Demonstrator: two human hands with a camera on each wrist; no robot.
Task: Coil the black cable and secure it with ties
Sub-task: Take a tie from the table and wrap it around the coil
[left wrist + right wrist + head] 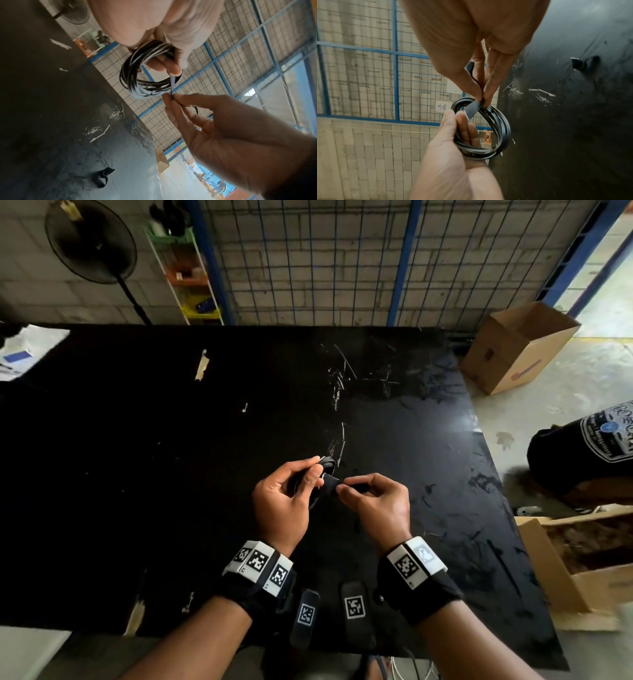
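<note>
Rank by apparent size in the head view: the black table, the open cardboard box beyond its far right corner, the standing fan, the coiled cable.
1. black table
2. cardboard box and standing fan: look alike, so unranked
3. coiled cable, partly hidden by the left hand

Two hands over one black table (pixel 171 440): left (pixel 281 501), right (pixel 376 508). One cable coil (pixel 488 129); two ties, one (pixel 471 110) at the coil, one (pixel 101 177) lying on the table. Two cardboard boxes (pixel 517 347) (pixel 582 559), one fan (pixel 90 241) behind.
</note>
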